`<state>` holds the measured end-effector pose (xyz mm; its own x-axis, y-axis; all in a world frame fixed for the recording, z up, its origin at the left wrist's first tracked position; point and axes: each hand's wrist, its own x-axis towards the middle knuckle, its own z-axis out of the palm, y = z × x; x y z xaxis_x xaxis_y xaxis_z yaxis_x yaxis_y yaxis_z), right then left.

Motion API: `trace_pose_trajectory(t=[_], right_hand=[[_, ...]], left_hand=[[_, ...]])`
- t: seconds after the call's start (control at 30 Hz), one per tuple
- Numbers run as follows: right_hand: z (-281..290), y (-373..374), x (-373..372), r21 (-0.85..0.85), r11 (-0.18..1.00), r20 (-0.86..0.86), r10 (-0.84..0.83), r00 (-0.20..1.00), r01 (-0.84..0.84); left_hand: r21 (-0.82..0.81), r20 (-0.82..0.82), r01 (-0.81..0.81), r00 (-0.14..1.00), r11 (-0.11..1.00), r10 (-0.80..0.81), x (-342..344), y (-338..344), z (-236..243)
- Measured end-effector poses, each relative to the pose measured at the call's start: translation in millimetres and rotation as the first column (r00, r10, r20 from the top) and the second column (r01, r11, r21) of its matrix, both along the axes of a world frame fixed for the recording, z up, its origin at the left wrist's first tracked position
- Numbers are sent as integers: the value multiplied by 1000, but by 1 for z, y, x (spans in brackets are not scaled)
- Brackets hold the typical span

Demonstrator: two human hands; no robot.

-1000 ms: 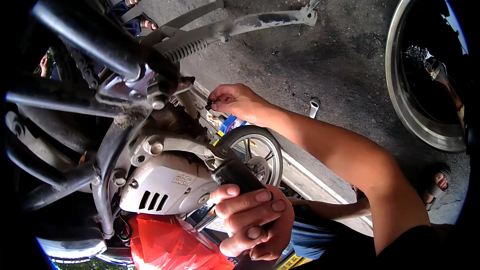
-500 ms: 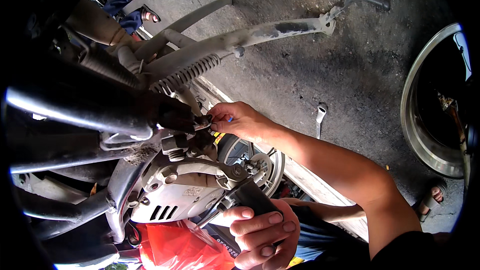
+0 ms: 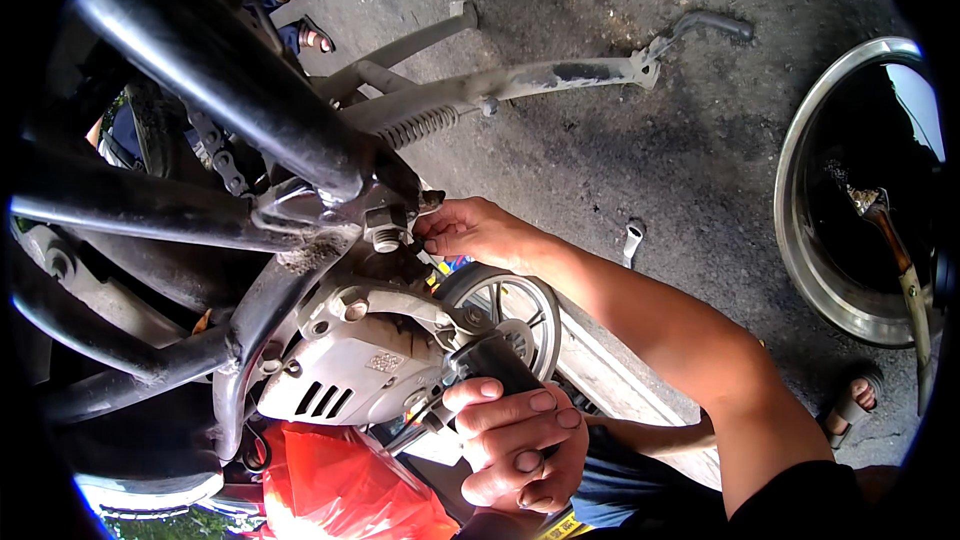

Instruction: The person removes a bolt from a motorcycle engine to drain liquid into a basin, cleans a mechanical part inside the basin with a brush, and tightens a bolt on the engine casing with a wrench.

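Observation:
My left hand [image 3: 515, 440] grips a black cylindrical handle [image 3: 490, 360] beside the scuffed metal engine cover [image 3: 350, 365]. My right hand [image 3: 465, 230] reaches in from the right, fingertips pinched at the frame bracket beside a protruding threaded bolt [image 3: 385, 230]; what they hold is small, dark and partly hidden. Black tubular frame members [image 3: 200, 80] of a motorcycle fill the left. Above my right hand are a coiled spring [image 3: 420, 125] and a long scuffed stand leg [image 3: 550, 75].
A wrench [image 3: 633, 240] lies on the pavement. A large metal basin [image 3: 800, 270] of dark liquid holds a brush [image 3: 890, 240]. A red plastic bag [image 3: 340, 490] and a spoked-look wheel [image 3: 530, 310] are below. Other people's sandaled feet [image 3: 855, 405] show at the right and upper left.
My right hand has moved slightly down, its fingertips now closer in at the bracket. The view has shifted, and the threaded bolt shows more clearly. My left hand keeps its grip.

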<state>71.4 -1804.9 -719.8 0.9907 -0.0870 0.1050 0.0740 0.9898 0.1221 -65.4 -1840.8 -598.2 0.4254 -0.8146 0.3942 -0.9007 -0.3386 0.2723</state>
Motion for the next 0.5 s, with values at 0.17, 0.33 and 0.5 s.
trace_pose_trajectory(t=[0.17, 0.33, 0.5], right_hand=[[-5, 4, 1, 17, 1000, 42, -25, 999, 24], [-7, -4, 3, -116, 993, 56, 42, 998, -36], [-10, -3, -3, -88, 995, 77, -38, 996, 45]], left_hand=[[45, -27, 13, 1000, 999, -11, 1, 6, 1], [53, -22, 14, 1000, 999, -13, 2, 2, 1], [42, 10, 11, 1000, 999, -11, 2, 1, -3]])
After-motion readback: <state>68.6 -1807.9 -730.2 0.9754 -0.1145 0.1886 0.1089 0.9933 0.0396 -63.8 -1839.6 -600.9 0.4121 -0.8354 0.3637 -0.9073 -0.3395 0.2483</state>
